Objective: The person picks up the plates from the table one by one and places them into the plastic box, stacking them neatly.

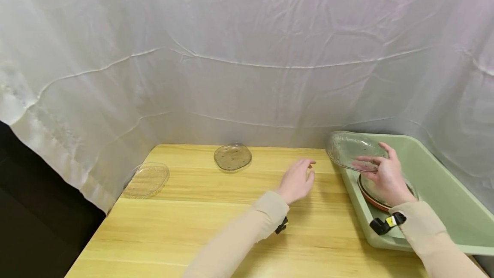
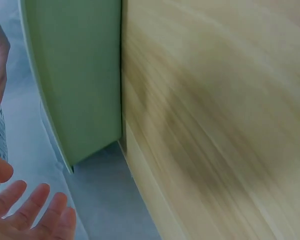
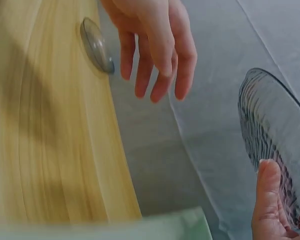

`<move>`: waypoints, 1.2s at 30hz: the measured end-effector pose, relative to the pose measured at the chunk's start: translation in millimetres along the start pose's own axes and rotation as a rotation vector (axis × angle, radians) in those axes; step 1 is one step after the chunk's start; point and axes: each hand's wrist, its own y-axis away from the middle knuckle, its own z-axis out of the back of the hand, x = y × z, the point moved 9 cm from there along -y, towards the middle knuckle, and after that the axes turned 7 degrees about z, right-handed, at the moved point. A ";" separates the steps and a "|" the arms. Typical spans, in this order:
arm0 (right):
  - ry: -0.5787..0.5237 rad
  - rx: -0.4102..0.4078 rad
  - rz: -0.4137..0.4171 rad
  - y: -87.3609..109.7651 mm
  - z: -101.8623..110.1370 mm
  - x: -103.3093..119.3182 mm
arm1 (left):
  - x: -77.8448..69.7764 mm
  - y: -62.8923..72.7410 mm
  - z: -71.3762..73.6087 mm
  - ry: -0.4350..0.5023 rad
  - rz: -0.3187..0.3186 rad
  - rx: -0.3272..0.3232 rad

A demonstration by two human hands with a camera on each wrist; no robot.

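My right hand (image 1: 390, 181) grips a clear glass plate (image 1: 347, 149) by its right edge, tilted over the left rim of the green basin (image 1: 444, 183). In the right wrist view the thumb lies against the rippled side of the glass plate (image 3: 265, 130). My left hand (image 1: 296, 181) hovers over the table left of the basin, fingers loosely bent and holding nothing. Its spread fingers (image 2: 35, 205) show in the left wrist view. Below the right hand, a reddish-brown rimmed plate (image 1: 370, 200) lies in the basin with a clear glass piece on it, partly hidden.
A small brownish glass dish (image 1: 233, 158) sits near the back edge of the wooden table (image 1: 173, 226). Another clear glass plate (image 1: 147, 179) lies at the table's left edge. A pale grey curtain (image 1: 247, 93) hangs behind the table and round its sides.
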 end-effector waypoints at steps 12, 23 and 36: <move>-0.065 -0.051 0.062 -3.5 47.9 14.7 | -50.0 10.4 -26.4 -0.217 -0.203 0.047; -0.097 -0.100 0.122 -6.9 83.8 21.7 | -80.0 20.9 -52.6 -0.354 -0.359 0.122; 0.035 -0.131 0.131 -11.2 120.4 14.7 | -97.0 29.7 -76.8 -0.367 -0.465 0.216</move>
